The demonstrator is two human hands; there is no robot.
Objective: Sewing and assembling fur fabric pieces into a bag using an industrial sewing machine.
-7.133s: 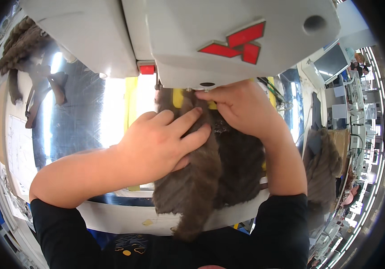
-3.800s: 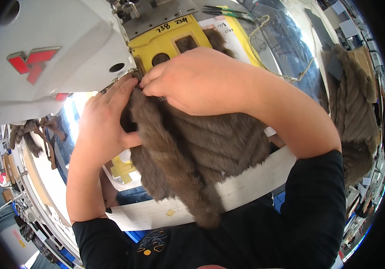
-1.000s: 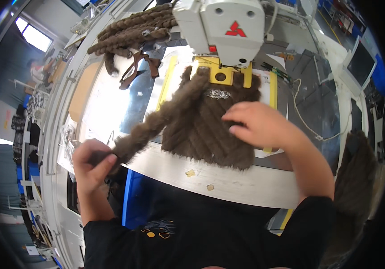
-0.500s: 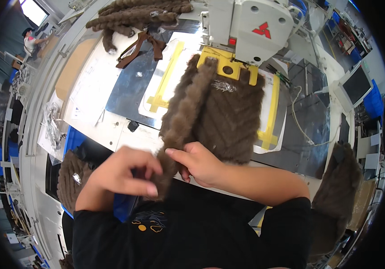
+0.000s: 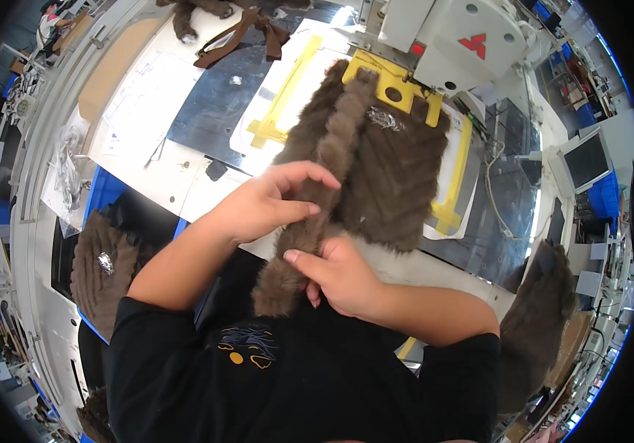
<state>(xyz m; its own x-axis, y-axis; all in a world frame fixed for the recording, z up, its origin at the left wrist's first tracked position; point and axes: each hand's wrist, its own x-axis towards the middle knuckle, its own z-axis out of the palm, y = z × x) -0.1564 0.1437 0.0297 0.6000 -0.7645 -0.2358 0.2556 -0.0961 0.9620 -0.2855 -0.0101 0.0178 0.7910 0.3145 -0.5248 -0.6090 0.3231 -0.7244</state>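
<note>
A long brown fur strip runs from a yellow template under the white sewing machine head down toward my body, over a brown fur piece with diagonal ridges and a small silvery patch. My right hand grips the strip near its lower end, thumb on top. My left hand is just above it at the strip's left side, thumb and fingers apart. The machine's needle area is too small to make out.
Fur strips and brown straps lie at the back left. Other fur pieces are at both sides, with papers, clear plastic, green-handled tools, a cord and a monitor. A person works at the far left.
My left hand let go of the strip's end and moved up along it. My right hand came over from the fur piece and took hold of the strip, which now hangs straighter.
</note>
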